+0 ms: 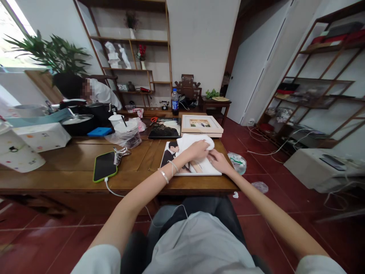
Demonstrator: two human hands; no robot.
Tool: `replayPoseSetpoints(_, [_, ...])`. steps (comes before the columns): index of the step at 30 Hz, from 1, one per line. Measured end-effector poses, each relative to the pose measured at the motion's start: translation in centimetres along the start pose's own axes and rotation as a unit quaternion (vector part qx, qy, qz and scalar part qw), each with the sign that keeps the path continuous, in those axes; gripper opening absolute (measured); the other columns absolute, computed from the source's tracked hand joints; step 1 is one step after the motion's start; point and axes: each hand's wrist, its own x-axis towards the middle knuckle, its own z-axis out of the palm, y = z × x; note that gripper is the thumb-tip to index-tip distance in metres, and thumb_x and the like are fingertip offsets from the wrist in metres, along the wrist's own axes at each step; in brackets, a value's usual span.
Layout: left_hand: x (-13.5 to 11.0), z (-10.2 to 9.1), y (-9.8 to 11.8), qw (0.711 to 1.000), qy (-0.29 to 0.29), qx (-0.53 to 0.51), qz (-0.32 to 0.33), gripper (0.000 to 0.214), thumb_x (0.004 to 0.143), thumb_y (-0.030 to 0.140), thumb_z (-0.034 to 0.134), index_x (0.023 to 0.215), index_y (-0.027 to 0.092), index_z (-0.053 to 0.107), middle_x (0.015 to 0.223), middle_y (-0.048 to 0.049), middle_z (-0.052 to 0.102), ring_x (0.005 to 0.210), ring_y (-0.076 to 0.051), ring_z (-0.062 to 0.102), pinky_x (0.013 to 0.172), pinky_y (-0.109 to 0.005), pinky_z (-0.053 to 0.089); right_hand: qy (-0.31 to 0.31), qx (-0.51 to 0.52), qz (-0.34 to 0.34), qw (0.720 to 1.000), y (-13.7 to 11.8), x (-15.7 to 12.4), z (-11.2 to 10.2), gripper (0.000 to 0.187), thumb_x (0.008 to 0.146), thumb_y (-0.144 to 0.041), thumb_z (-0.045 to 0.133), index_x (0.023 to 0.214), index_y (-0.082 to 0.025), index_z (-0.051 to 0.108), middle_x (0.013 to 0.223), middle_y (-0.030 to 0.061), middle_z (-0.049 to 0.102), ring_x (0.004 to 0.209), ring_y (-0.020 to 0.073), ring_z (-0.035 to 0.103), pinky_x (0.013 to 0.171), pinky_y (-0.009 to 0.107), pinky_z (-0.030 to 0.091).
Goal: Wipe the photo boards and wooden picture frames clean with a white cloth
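The fingers of the left hand (pixel 199 148) are bent and closed on a white cloth (pixel 186 140), which lies bunched over a photo panel (pixel 204 168). The fingers of the right hand (pixel 219 161) are slightly curved and rest at the right part of this panel, just beside the cloth; one cannot tell whether they also pinch it. Two bracelets (pixel 168 173) are on the left wrist.

The photo panel lies flat at the near edge of the wooden desk (pixel 137 180), in front of the person, and its uncovered part shows a figure in a dark suit. Just behind it there are a dark picture (pixel 164 128) and, to the right, a pale frame (pixel 186 122). Orange scissors (pixel 154 119) lie near the dark picture, and a bottle (pixel 175 102) with a blue cap stands farther back.

To the left, a phone (pixel 105 166) in a green case lies with a white cable (pixel 111 191). Beyond it are a blue box (pixel 99 131), a black pot (pixel 78 125) and a tissue box (pixel 42 135). Behind these, another person (pixel 104 93) in white bends forward.
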Motion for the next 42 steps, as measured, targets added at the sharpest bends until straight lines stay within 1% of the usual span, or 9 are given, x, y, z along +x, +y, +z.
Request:
replayPoseSetpoints(6, [0.4,1.0,-0.3,1.000,0.007,0.006,-0.002,0.023,0.084,0.016,0.041,0.091,0.011,0.063,0.100,-0.0142,0.064,0.103,-0.024,0.056,0.090,-0.033,0.043,-0.001,0.007,-0.007,1.000,0.2,0.0,0.0,0.037,0.082,-0.017,0.047,0.115,-0.023,0.062,0.123,0.0053,0.060,0.117,0.0226,0.053,0.102,0.040,0.039])
replayPoseSetpoints(10, [-2.7,0.8,-1.8,0.999,0.004,0.037,-0.019,0.025,0.086,0.017,0.040,0.091,0.010,0.063,0.101,-0.0171,0.063,0.111,-0.028,0.052,0.092,-0.038,0.042,0.002,0.017,0.020,1.000,0.3,0.0,0.2,0.039,0.082,-0.021,0.049,0.118,-0.020,0.062,0.130,0.0071,0.055,0.126,0.0228,0.044,0.110,0.042,0.030])
replayPoseSetpoints(17, [-9.6,0.2,-6.5,0.990,0.014,0.098,-0.097,0.024,0.084,0.015,0.041,0.087,0.011,0.065,0.116,-0.0173,0.060,0.116,-0.028,0.050,0.096,-0.040,0.040,0.010,0.025,0.033,0.999,0.4,-0.1,0.4,0.039,0.081,-0.023,0.050,0.118,-0.019,0.062,0.130,0.0074,0.054,0.126,0.0227,0.045,0.110,0.043,0.030])
replayPoseSetpoints(21, [-11.6,0.0,-8.2,0.986,0.018,0.105,-0.125,0.025,0.082,0.013,0.040,0.083,0.012,0.065,0.121,-0.0172,0.058,0.124,-0.028,0.045,0.098,-0.040,0.040,0.008,0.027,0.041,0.999,0.4,0.1,0.6,0.039,0.082,-0.024,0.050,0.119,-0.016,0.061,0.131,0.0096,0.053,0.127,0.0220,0.043,0.110,0.041,0.030])
replayPoseSetpoints(25, [-11.9,0.0,-6.7,0.986,0.018,0.114,-0.121,0.028,0.081,0.010,0.040,0.088,0.008,0.066,0.135,-0.0193,0.047,0.133,-0.030,0.032,0.103,-0.044,0.035,0.019,0.031,0.091,0.995,-0.3,0.4,0.8,0.043,0.077,-0.031,0.060,0.118,-0.016,0.062,0.131,0.0104,0.053,0.127,0.0244,0.042,0.110,0.042,0.030])
replayPoseSetpoints(29, [-13.1,-0.5,-2.7,0.987,-0.006,0.107,-0.121,0.030,0.081,0.008,0.039,0.090,0.007,0.068,0.139,-0.0199,0.041,0.133,-0.034,0.031,0.104,-0.050,0.032,0.032,0.025,0.121,0.992,-0.9,0.5,1.0,0.048,0.074,-0.032,0.064,0.118,-0.012,0.062,0.130,0.0127,0.053,0.127,0.0247,0.043,0.110,0.040,0.030])
replayPoseSetpoints(35, [-17.5,-2.0,3.1,0.994,-0.028,0.073,-0.074,0.029,0.080,0.006,0.042,0.087,0.008,0.069,0.141,-0.0189,0.038,0.133,-0.036,0.030,0.107,-0.050,0.030,0.020,0.038,0.105,0.994,-0.3,0.3,0.9,0.046,0.076,-0.032,0.062,0.119,-0.017,0.061,0.131,0.0094,0.053,0.128,0.0233,0.041,0.111,0.041,0.029])
replayPoseSetpoints(38, [-18.4,-2.3,3.5,0.996,-0.033,0.057,-0.055,0.027,0.081,0.008,0.043,0.083,0.011,0.070,0.143,-0.0149,0.037,0.134,-0.033,0.029,0.107,-0.048,0.031,0.002,0.046,0.076,0.996,0.0,0.1,0.6,0.047,0.077,-0.033,0.061,0.122,-0.019,0.059,0.133,0.0079,0.051,0.130,0.0234,0.039,0.111,0.042,0.028])
replayPoseSetpoints(42, [-16.5,-1.8,0.6,0.996,-0.015,0.064,-0.067,0.027,0.082,0.011,0.042,0.087,0.010,0.069,0.143,-0.0153,0.038,0.134,-0.030,0.030,0.108,-0.046,0.030,-0.010,0.034,0.052,0.998,0.1,0.0,0.3,0.049,0.079,-0.036,0.060,0.124,-0.018,0.057,0.135,0.0083,0.050,0.131,0.0237,0.037,0.111,0.042,0.027])
